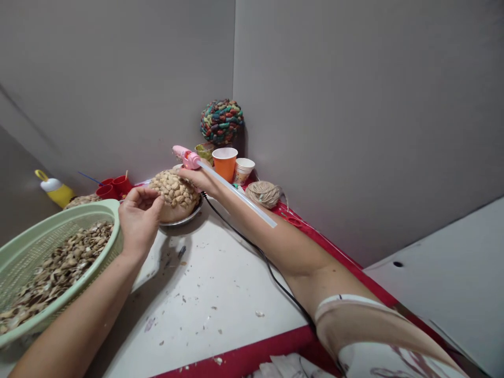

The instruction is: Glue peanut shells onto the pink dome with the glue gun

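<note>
A ball (175, 190) with its upper part covered in beige shell pieces and its lower part smooth and bare rests in a shallow metal dish (185, 219). At its left side is my left hand (138, 212), thumb and fingertips pinched together against the shell pieces; whatever they hold is too small to name. My right hand (202, 178) reaches behind the ball's right side, closed around a pink glue gun (187, 157). A long clear glue stick (240, 195) runs back from the gun above my forearm. My left wrist is beside a green basket (118, 231) of brown and beige shells (66, 268).
Behind stand a multicoloured ball (222, 121), an orange cup (225, 165), white paper cups (244, 169) and a twine ball (263, 194). Red cups (122, 185) and a yellow bottle (59, 193) are left. A black cord (252, 244) crosses the crumb-strewn white table (205, 315). Grey walls meet behind.
</note>
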### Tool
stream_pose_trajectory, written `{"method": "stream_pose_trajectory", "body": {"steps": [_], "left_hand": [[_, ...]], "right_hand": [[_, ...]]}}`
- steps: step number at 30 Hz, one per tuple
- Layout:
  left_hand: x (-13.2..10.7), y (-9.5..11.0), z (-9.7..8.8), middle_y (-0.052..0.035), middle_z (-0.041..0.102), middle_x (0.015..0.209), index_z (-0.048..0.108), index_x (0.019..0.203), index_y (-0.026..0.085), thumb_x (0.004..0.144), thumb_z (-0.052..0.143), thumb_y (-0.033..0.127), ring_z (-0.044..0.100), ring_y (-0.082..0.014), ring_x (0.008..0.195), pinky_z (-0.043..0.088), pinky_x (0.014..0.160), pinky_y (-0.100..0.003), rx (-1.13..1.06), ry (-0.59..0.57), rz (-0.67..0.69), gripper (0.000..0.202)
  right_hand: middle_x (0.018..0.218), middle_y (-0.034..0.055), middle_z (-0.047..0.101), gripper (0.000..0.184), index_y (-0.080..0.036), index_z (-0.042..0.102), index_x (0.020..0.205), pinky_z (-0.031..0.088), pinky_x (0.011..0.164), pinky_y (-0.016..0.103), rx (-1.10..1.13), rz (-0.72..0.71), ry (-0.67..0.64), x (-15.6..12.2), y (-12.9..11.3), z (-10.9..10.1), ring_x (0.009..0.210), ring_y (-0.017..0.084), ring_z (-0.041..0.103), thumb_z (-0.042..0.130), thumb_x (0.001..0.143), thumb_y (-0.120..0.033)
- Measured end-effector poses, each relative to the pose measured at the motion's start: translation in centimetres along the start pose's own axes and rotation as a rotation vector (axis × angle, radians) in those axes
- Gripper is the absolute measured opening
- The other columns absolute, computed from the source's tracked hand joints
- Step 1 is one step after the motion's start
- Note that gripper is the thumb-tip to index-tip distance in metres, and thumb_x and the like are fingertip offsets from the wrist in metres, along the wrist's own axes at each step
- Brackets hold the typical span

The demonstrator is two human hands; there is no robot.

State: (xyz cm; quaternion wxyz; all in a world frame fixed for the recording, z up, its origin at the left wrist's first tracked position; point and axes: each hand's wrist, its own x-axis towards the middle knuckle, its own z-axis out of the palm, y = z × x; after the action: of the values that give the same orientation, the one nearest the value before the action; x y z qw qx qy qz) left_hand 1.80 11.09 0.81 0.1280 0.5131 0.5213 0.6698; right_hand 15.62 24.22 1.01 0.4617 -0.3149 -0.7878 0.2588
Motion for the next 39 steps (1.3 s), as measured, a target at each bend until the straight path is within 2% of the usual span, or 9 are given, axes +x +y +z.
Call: {"method": "stream_pose_trajectory", "body": {"steps": [3, 9, 15, 18, 23, 26, 32, 39], "left_hand": [[-0.2, 0.2, 0.4, 0.0020, 0.066, 0.077, 0.063, 0.078, 0.019, 0.068, 0.076, 0.020, 0.063, -0.0126, 0.072, 0.052, 0.074, -0.025, 0.036, -0.009, 0.009, 0.016], [-0.5, -0.1, 1.0, 0.0023, 0.065, 0.076, 0.063, 0.078, 0.020, 0.072, 0.071, 0.020, 0.060, -0.0126, 0.069, 0.048, 0.069, -0.024, 0.166, -0.007, 0.086, 0.010], [-0.5, -0.7, 1.0, 0.0029, 0.064, 0.075, 0.063, 0.079, 0.019, 0.074, 0.069, 0.019, 0.058, -0.0120, 0.065, 0.047, 0.065, -0.023, 0.211, -0.008, 0.116, 0.008], [-0.3, -0.9, 1.0, 0.0030, 0.064, 0.073, 0.064, 0.078, 0.019, 0.075, 0.069, 0.019, 0.058, -0.0122, 0.065, 0.046, 0.064, -0.023, 0.238, -0.015, 0.135, 0.007], [0.0, -1.5, 0.9, 0.0020, 0.065, 0.074, 0.066, 0.078, 0.019, 0.076, 0.068, 0.021, 0.058, -0.0136, 0.067, 0.047, 0.066, -0.025, 0.264, -0.019, 0.151, 0.003], [0.0, -1.9, 0.7, 0.0010, 0.067, 0.075, 0.069, 0.079, 0.019, 0.078, 0.068, 0.023, 0.058, -0.0145, 0.068, 0.047, 0.068, -0.026, 0.284, -0.020, 0.159, 0.004], [-0.4, -1.9, 0.1, 0.0006, 0.069, 0.077, 0.073, 0.084, 0.020, 0.078, 0.067, 0.024, 0.058, -0.0142, 0.066, 0.047, 0.069, -0.027, 0.329, -0.024, 0.192, 0.009], [-0.5, -1.9, 0.0, 0.0017, 0.068, 0.077, 0.070, 0.088, 0.019, 0.075, 0.068, 0.020, 0.059, -0.0128, 0.066, 0.047, 0.067, -0.025, 0.306, -0.019, 0.175, 0.013]], "right_hand": [[0.073, 0.0018, 0.056, 0.023, -0.023, 0.045, 0.072, 0.045, 0.059, 0.032, 0.037, 0.070, 0.012, -0.2, -0.8, -0.4, 0.071, 0.019, 0.055, 0.062, 0.085, -0.032], [0.069, -0.0016, 0.049, 0.026, -0.023, 0.041, 0.067, 0.042, 0.063, 0.030, 0.031, 0.050, 0.035, -0.4, -1.3, -0.4, 0.071, 0.017, 0.051, 0.062, 0.082, -0.025], [0.068, -0.0019, 0.050, 0.022, -0.023, 0.042, 0.067, 0.038, 0.063, 0.030, 0.007, 0.034, 0.045, -0.1, -0.7, 0.0, 0.067, 0.015, 0.045, 0.060, 0.079, -0.027], [0.067, -0.0021, 0.051, 0.021, -0.024, 0.042, 0.065, 0.037, 0.063, 0.030, 0.014, 0.027, 0.048, 0.0, -0.7, -0.1, 0.066, 0.013, 0.044, 0.057, 0.075, -0.034], [0.061, -0.0008, 0.055, 0.030, -0.027, 0.040, 0.056, 0.034, 0.063, 0.031, 0.008, 0.034, 0.057, 0.1, -0.9, -0.2, 0.066, 0.013, 0.047, 0.046, 0.066, -0.055], [0.059, 0.0007, 0.057, 0.031, -0.029, 0.038, 0.055, 0.034, 0.063, 0.032, 0.002, 0.031, 0.055, 0.0, -1.1, -0.3, 0.066, 0.014, 0.049, 0.041, 0.060, -0.060], [0.064, 0.0010, 0.058, 0.026, -0.027, 0.040, 0.058, 0.036, 0.067, 0.032, -0.006, 0.010, 0.052, -0.2, -1.1, -0.4, 0.070, 0.015, 0.049, 0.045, 0.067, -0.051], [0.067, -0.0014, 0.056, 0.022, -0.024, 0.038, 0.063, 0.033, 0.062, 0.029, 0.013, -0.026, 0.046, -0.5, -0.8, -0.4, 0.069, 0.013, 0.047, 0.049, 0.073, -0.041]]}}
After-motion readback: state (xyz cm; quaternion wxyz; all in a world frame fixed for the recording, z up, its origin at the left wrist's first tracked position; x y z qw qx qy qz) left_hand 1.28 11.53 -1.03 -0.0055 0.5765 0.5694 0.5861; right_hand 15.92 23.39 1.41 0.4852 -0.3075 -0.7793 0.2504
